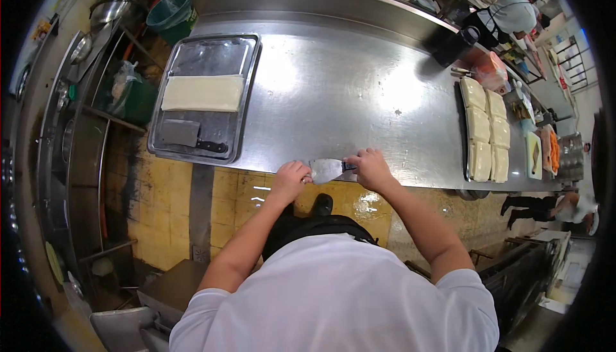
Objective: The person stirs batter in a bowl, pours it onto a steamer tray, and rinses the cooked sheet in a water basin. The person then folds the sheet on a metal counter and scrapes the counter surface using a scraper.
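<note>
At the near edge of the steel table, my right hand (369, 168) closes around the dark handle of a scraper (326, 170) with a wide, whitish-smeared metal blade. My left hand (293, 179) pinches the blade's far end with its fingertips. To the left, a metal tray (240, 105) carries a flat rectangular pale slab (203, 93), which looks like dough. Nearer me on that tray lies a cleaver (186, 133) with a black handle. Both hands are apart from the tray.
Several pale, shiny blocks (479, 124) stand in two rows on a dark tray at the right. A black container (456, 46) is at the back. A green bin (172, 15) stands beyond the left corner. Another person (513, 12) works at the far right; the tiled floor looks wet.
</note>
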A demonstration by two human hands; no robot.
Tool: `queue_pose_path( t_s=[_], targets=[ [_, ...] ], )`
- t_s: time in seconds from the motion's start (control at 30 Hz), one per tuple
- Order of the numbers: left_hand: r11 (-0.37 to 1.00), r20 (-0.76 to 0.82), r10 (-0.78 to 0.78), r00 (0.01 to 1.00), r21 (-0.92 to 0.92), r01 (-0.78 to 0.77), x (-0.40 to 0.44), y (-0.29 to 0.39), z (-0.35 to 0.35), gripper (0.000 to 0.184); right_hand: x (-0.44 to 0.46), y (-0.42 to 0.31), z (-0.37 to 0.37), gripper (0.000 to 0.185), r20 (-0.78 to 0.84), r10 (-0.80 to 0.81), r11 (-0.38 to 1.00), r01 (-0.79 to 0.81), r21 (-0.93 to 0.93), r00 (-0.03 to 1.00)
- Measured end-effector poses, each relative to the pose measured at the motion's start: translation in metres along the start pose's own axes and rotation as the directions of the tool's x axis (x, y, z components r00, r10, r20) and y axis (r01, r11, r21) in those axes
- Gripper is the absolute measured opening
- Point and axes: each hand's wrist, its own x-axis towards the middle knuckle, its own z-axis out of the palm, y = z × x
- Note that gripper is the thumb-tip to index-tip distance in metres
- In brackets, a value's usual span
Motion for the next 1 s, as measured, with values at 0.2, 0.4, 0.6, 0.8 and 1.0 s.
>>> queue_pose_path(
  t_s=[0.2,0.4,0.6,0.8,1.0],
  targets=[
    [0.986,0.019,-0.099,0.995,-0.133,0.101,-0.001,-0.005,-0.022,0.017,-0.014,-0.018,0.037,0.040,-0.150,0.165,0.953,-0.119,0.278,0.975],
    [0.948,-0.122,-0.317,0.940,-0.043,0.314,-0.016,-0.018,-0.058,0.022,-0.018,-0.038,0.039,0.039,-0.184,0.245,0.888,-0.143,0.438,0.952],
    [0.911,0.129,-0.354,0.926,0.271,0.311,-0.019,-0.002,-0.075,0.043,-0.029,-0.047,0.008,0.040,-0.141,0.211,0.957,-0.176,0.230,0.967],
    [0.913,0.198,-0.243,0.950,0.376,0.156,-0.024,-0.003,-0.054,0.059,-0.001,-0.085,0.019,0.042,-0.090,0.171,0.979,-0.160,0.124,0.981],
    [0.960,0.214,-0.143,0.966,0.266,0.084,-0.018,-0.006,-0.059,0.060,0.007,-0.091,0.037,0.040,-0.165,0.280,0.844,-0.160,0.513,0.946]
  ],
)
